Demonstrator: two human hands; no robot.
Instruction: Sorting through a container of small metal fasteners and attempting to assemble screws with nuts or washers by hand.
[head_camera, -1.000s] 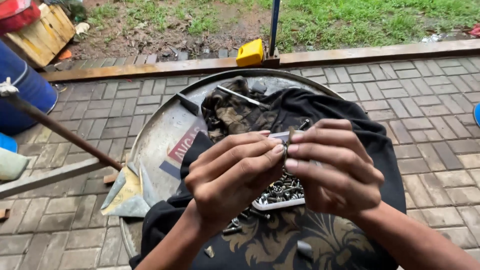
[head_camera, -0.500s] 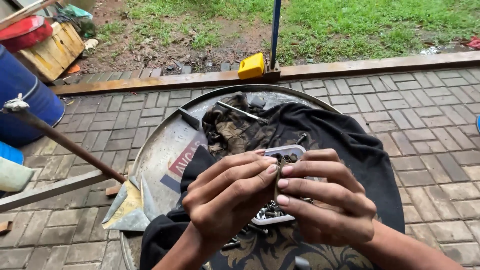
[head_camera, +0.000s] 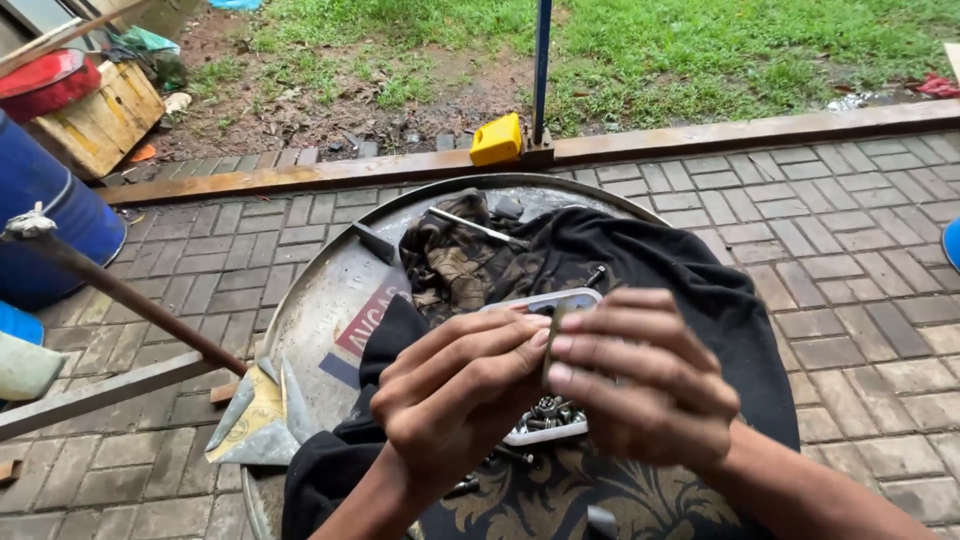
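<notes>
My left hand (head_camera: 455, 400) and my right hand (head_camera: 640, 375) meet fingertip to fingertip over a round metal tray (head_camera: 320, 300). Between the fingertips they pinch a small dark metal part (head_camera: 550, 345), too small to identify. Directly below the hands sits a shallow white container (head_camera: 545, 425) filled with several screws and bolts. It rests on a black cloth with a gold pattern (head_camera: 650, 270) spread across the tray. A thin metal rod (head_camera: 478, 226) lies at the far side of the cloth.
The tray stands on brick paving (head_camera: 850, 260). A yellow can (head_camera: 497, 138) and a blue pole (head_camera: 541, 70) are at the kerb. A blue drum (head_camera: 45, 215) and a rusty bar (head_camera: 130, 300) lie left. Folded paper (head_camera: 255, 415) sits at the tray's left edge.
Both hands have lowered slightly and closed tighter together, the fingertips now pressing on the small part. The view has tilted a little upward toward the grass.
</notes>
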